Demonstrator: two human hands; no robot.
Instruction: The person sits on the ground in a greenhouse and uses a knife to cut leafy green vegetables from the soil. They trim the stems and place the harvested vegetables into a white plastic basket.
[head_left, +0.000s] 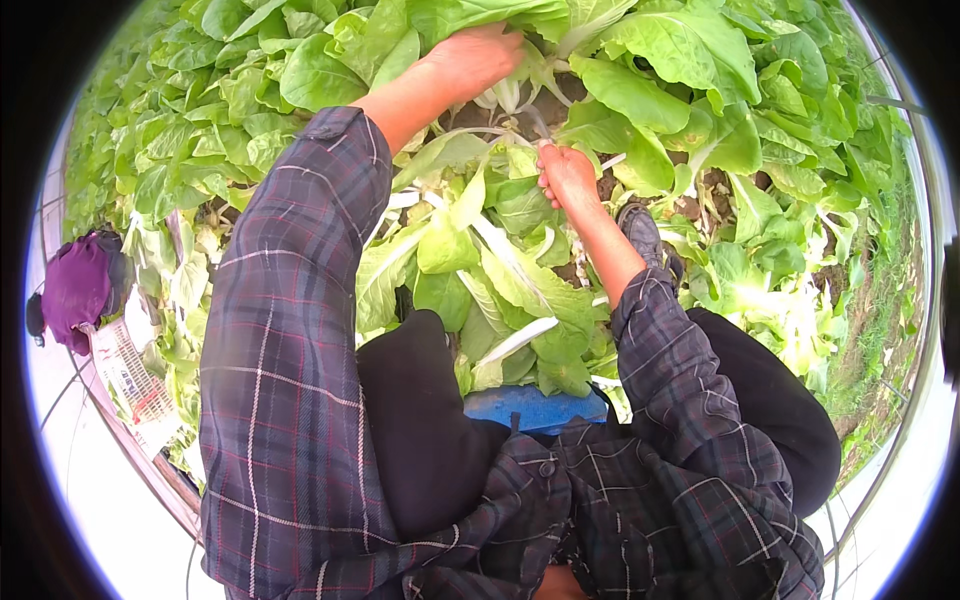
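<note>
My left hand (480, 60) is at the top middle, curled against a head of leafy greens (517, 82) with pale stems. Leaves cover part of its fingers. Just below and to the right, my right hand (568, 176) is closed around a small cutting tool, its handle mostly hidden in the fist. The tool's curved grey blade (535, 120) points up at the base of that plant, near the soil. Between my arms and knees lie cut leafy greens (495, 277) with broad white ribs, heaped loosely.
Dense greens (217, 97) fill the far side. A blue object (536, 409) shows between my thighs. My shoe (641, 232) stands among leaves at right. At far left are a person in purple (79, 289) and a pale plastic crate (131, 371). Trimmed leaves (787, 322) lie at right.
</note>
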